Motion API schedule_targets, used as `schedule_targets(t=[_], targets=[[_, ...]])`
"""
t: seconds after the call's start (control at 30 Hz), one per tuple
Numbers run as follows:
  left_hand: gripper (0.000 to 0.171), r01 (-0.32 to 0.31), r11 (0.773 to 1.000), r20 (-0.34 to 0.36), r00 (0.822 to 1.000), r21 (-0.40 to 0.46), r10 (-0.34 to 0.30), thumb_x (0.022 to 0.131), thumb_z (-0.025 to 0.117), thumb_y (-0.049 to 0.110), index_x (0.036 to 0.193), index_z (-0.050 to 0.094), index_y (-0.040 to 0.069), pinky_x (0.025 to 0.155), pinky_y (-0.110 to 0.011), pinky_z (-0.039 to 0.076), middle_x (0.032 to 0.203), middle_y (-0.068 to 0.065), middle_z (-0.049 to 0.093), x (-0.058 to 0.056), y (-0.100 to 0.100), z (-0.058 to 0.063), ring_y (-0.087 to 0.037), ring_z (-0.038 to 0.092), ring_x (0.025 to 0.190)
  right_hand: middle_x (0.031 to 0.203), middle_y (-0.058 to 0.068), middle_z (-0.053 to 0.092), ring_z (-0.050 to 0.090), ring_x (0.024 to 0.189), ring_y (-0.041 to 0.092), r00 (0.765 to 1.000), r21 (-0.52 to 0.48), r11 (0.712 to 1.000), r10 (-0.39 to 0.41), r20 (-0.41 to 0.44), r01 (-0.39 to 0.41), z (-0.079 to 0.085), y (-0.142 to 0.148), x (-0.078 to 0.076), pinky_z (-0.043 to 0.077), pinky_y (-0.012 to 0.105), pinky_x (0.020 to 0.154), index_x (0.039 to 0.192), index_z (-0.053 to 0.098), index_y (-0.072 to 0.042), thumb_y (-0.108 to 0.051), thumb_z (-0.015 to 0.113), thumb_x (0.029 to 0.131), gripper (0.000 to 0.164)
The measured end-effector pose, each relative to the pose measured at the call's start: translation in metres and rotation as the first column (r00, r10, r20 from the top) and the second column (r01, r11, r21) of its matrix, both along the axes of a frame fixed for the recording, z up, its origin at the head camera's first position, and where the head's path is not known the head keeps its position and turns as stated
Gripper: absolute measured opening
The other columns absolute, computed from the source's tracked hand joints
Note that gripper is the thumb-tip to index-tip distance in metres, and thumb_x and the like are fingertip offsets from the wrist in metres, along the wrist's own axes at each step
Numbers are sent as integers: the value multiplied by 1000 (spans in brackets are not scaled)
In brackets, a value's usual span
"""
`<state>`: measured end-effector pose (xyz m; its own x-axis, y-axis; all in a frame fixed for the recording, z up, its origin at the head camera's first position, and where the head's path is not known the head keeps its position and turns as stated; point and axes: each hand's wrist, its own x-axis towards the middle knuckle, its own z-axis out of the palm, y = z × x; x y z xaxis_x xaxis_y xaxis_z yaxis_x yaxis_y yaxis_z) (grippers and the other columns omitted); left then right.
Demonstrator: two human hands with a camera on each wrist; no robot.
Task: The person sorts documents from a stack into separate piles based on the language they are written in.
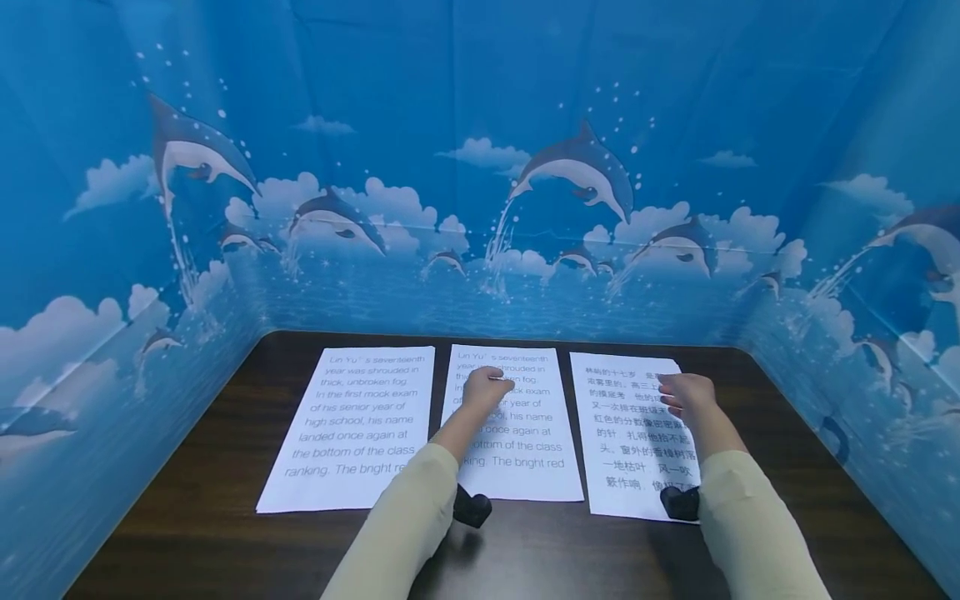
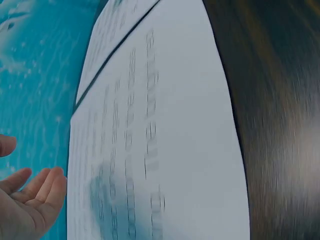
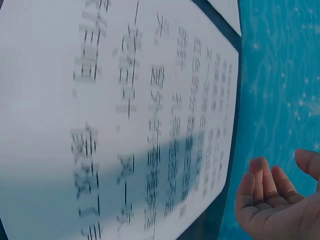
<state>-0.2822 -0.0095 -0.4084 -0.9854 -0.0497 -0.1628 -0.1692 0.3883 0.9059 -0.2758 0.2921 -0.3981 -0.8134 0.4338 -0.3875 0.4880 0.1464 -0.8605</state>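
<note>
Three white printed sheets lie side by side on a dark wooden table. The left sheet [image 1: 352, 417] and the middle sheet [image 1: 525, 450] carry English text; Chinese characters cover the right sheet [image 1: 630, 442]. My left hand [image 1: 483, 392] hovers over the middle sheet and hides some of its words. Above the right edge of the right sheet is my right hand [image 1: 692, 393]. In the wrist views, the left hand [image 2: 32, 202] and the right hand [image 3: 275, 205] have loosely bent fingers, thumbs apart, and hold nothing. Shadows fall on the paper.
A blue curtain [image 1: 495, 292] with dolphins and clouds surrounds the back and sides of the table [image 1: 225, 467]. Dark wood shows in front of the sheets and at both sides. Black devices [image 1: 471, 507] sit at the wrists, by pale sleeves [image 1: 408, 517].
</note>
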Motion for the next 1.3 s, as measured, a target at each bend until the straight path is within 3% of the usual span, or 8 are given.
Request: schedule_targets(t=[0.1, 0.33, 0.47, 0.57, 0.87, 1.07, 1.3], targets=[[42, -40, 999, -1, 999, -20, 40, 79, 58, 24, 115, 51, 3, 85, -38, 39, 110, -12, 51, -2, -14, 0, -26, 49, 100, 119, 19, 44, 46, 104, 33, 1000, 2, 1000, 7, 26, -8, 5, -17, 0, 43, 30, 74, 130, 31, 1, -19, 50, 86, 52], [41, -136, 990, 20, 991, 25, 136, 80, 57, 21, 116, 50, 2, 77, -36, 44, 106, -14, 53, -9, -53, -7, -27, 54, 92, 114, 19, 46, 49, 99, 30, 998, -18, 999, 40, 40, -40, 3, -41, -4, 42, 35, 79, 128, 33, 3, -18, 48, 86, 49], [41, -170, 984, 48, 985, 57, 167, 80, 57, 19, 116, 49, 0, 77, -35, 45, 109, -16, 51, -11, -70, -11, -29, 53, 95, 112, 17, 49, 50, 97, 28, 998, -7, 999, 37, 59, -37, 0, -50, -7, 44, 27, 70, 126, 36, 1, -18, 49, 86, 47], [42, -176, 984, 58, 983, 36, 173, 81, 56, 19, 117, 48, 0, 76, -34, 45, 107, -17, 52, -10, -78, -12, -30, 53, 95, 110, 17, 49, 50, 96, 28, 996, -6, 998, 62, 58, -61, -4, -58, -8, 44, 25, 66, 126, 36, 1, -18, 50, 85, 47], [47, -167, 986, 90, 982, 18, 165, 80, 56, 23, 120, 45, 1, 81, -40, 41, 103, -17, 54, -4, -89, -14, -29, 51, 96, 101, 15, 54, 54, 88, 27, 994, 21, 996, 88, 66, -89, -10, -88, -11, 42, 23, 61, 121, 41, 2, -19, 53, 84, 45], [45, -143, 989, 124, 981, -45, 148, 79, 57, 23, 115, 48, -3, 74, -36, 45, 99, -16, 54, -3, -88, -19, -27, 53, 91, 99, 17, 55, 55, 87, 27, 987, 19, 990, 139, 85, -141, -19, -100, -10, 43, 22, 56, 116, 45, 2, -18, 53, 84, 39], [37, -147, 987, 160, 975, -68, 157, 78, 58, 21, 105, 52, -3, 70, -34, 47, 95, -14, 55, -6, -85, -20, -26, 55, 89, 94, 18, 57, 57, 81, 26, 975, 9, 985, 169, 143, -172, -26, -109, -12, 47, 31, 64, 111, 48, 3, -19, 56, 81, 39]])
